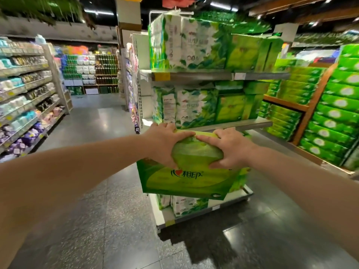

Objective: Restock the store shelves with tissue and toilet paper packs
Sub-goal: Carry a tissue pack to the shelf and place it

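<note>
Left hand (165,141) and right hand (231,147) both grasp a green pack (186,177) before the shelf (223,75). Stocked packs (196,109) crowd its tiers; green boxes (334,117) stack to the right.

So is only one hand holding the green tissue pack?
No, both the left hand and right hand grip the green tissue pack.

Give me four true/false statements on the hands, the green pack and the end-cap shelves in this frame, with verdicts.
1. Both hands grip the large green plastic-wrapped tissue pack at its top. True: left hand, right hand.
2. The pack rests on the dark tiled floor. False: it is held up in front of the lower shelves.
3. The grey metal middle shelf holds white-and-green leaf-print packs. True.
4. The top shelf is bare. False: green packs stand on it.
</note>
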